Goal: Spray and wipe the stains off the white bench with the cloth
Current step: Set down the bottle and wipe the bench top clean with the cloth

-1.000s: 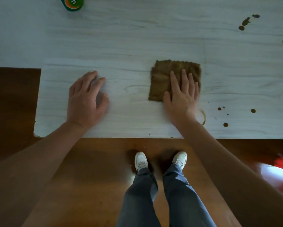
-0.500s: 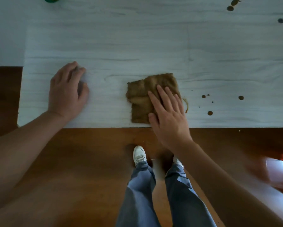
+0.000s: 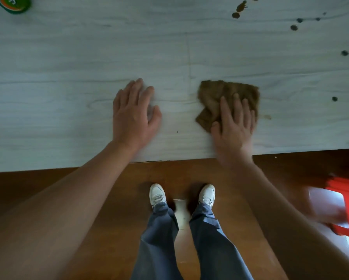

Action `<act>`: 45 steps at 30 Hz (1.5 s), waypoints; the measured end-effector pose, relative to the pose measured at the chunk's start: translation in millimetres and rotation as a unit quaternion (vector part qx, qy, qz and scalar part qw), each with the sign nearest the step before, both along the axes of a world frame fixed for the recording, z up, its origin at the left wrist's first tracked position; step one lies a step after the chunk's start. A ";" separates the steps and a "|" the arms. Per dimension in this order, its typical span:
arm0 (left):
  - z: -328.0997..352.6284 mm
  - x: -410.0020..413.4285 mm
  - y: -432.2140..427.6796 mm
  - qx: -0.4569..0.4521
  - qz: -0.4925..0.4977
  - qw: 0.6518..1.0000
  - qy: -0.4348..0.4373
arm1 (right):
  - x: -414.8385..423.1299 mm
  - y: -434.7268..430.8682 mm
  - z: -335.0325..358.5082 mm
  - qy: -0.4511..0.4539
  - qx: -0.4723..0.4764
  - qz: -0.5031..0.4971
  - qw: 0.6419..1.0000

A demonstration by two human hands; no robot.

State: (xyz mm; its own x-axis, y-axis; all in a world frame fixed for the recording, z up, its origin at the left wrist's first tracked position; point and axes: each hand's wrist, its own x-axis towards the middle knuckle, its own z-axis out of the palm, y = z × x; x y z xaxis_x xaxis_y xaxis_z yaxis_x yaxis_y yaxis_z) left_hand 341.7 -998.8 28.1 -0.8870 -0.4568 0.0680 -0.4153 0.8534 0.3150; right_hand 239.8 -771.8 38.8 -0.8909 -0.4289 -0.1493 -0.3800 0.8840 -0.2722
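My right hand (image 3: 233,122), fingers flat on the cloth (image 3: 228,93), has swept right. Near stains gone; spots (image 3: 334,99) remain, 1 to 3 o'clock.

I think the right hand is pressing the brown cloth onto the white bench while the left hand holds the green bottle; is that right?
Not quite: in the head view the left hand rests open on the bench, holding nothing; the green bottle sits apart at the far left. The right hand presses the cloth.

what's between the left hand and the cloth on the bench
In the head view, just bare bench with a faint seam line between the left hand and the cloth.
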 end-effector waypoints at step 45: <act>2.3 -3.7 1.0 -0.023 0.022 0.999 -0.014 | -38.7 4.4 -5.3 0.013 -0.037 0.217 0.975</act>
